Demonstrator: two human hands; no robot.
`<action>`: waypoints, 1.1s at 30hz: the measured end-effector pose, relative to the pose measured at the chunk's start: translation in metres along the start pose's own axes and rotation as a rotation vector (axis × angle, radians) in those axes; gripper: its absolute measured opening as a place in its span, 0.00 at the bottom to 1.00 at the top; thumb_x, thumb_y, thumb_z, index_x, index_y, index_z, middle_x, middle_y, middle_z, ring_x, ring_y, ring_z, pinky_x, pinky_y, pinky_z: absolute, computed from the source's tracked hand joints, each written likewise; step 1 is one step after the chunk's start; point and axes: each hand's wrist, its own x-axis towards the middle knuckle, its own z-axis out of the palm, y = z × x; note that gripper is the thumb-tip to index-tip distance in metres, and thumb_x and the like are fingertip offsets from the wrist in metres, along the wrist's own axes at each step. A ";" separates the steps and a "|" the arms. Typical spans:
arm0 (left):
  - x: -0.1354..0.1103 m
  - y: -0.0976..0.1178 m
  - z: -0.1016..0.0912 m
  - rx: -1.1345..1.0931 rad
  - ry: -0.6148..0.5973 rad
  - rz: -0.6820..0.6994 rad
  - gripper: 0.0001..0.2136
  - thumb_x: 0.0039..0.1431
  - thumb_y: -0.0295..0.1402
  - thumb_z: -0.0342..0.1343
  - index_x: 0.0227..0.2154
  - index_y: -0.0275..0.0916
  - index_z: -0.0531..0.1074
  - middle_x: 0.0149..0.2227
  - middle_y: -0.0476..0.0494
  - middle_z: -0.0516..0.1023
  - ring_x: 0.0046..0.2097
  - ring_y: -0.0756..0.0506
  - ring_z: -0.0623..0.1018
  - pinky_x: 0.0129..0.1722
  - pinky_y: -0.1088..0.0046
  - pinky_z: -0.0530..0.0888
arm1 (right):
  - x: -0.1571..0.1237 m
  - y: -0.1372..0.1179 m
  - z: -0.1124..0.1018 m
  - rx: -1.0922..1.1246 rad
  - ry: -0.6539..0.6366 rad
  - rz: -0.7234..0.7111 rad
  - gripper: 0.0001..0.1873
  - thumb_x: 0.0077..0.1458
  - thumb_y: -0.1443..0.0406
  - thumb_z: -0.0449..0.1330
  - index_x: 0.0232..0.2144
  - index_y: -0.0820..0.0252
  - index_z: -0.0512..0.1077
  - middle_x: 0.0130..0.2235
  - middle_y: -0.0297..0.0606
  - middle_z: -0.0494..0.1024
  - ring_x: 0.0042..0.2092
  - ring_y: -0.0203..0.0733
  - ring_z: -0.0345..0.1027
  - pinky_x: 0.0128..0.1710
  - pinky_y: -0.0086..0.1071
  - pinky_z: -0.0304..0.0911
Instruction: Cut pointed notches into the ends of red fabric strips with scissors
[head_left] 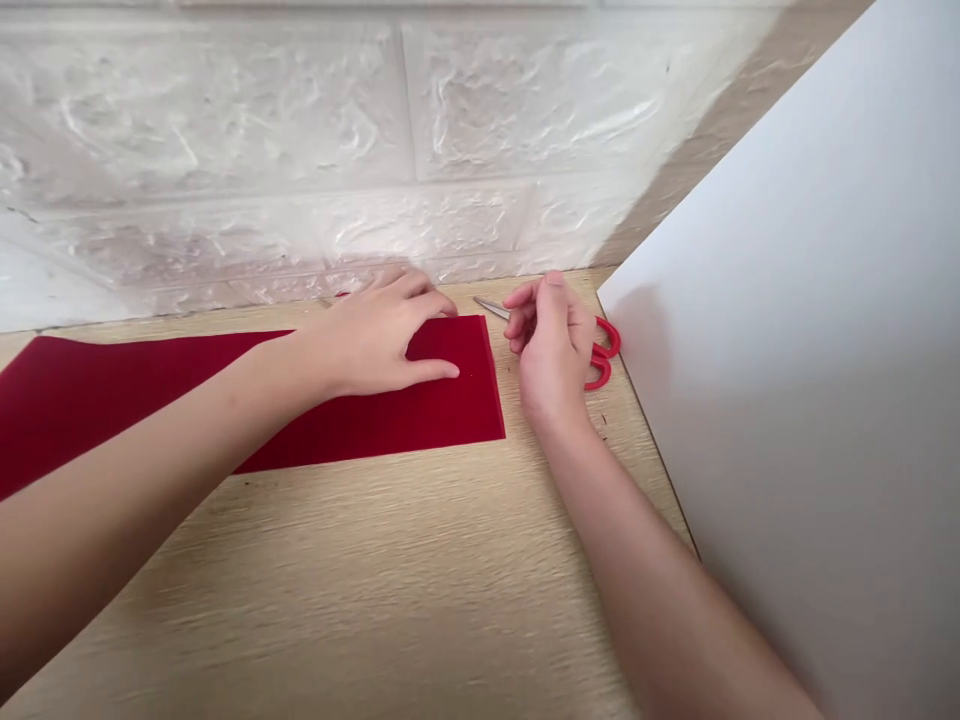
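A long strip of dark red paper [375, 415] lies flat on the wooden table [390, 580], running from the left edge to the middle. My left hand [382, 335] rests flat on its right end, fingers stretched out and pressing it down. Just right of the paper's end, my right hand [551, 340] hovers over a pair of red-handled scissors [604, 350], its fingers curled toward the scissors. The scissors' metal tip [489, 307] pokes out to the left of that hand. Whether the fingers grip the scissors is hidden.
A white textured brick-pattern wall [300, 150] stands directly behind the table. A large white board [810, 350] stands upright along the table's right side, close to the scissors. Bare wood shows in front of the paper.
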 end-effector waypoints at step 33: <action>-0.053 0.023 0.050 0.087 -0.013 0.368 0.38 0.71 0.57 0.44 0.74 0.36 0.52 0.77 0.30 0.47 0.78 0.30 0.48 0.75 0.36 0.44 | 0.002 0.008 0.002 0.136 -0.126 0.163 0.32 0.65 0.37 0.48 0.34 0.55 0.73 0.39 0.39 0.80 0.46 0.42 0.78 0.57 0.44 0.70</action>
